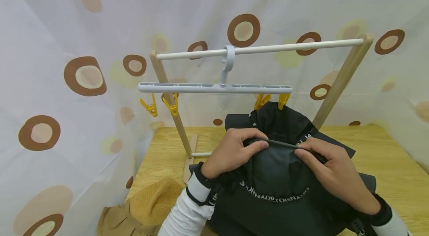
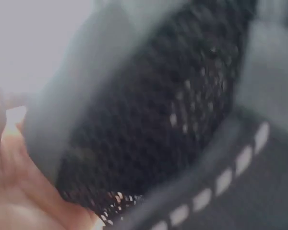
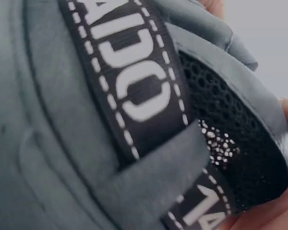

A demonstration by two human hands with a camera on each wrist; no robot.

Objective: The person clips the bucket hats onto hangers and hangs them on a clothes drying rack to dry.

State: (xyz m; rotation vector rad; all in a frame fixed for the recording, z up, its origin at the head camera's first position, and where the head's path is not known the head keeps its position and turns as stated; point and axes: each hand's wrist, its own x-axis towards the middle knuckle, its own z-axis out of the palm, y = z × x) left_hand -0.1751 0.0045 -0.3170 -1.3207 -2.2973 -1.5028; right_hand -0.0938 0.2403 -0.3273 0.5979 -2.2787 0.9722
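Note:
Both hands pinch the upper edge of a dark sun hat with a white-lettered band and a broad lower part. My left hand grips its left end between thumb and fingers, and my right hand grips the right end; the edge stretches taut between them. Close up, black mesh shows beside the left palm. A lettered band runs under a fabric loop in the right wrist view. Just behind, a similar dark piece hangs below two yellow clips at the right of the grey hanger.
The hanger hooks over a white rod on a wooden-legged rack. Two more yellow clips dangle at its left. A mustard knitted hat and tan cloth lie at the wooden table's left. A spotted curtain hangs behind.

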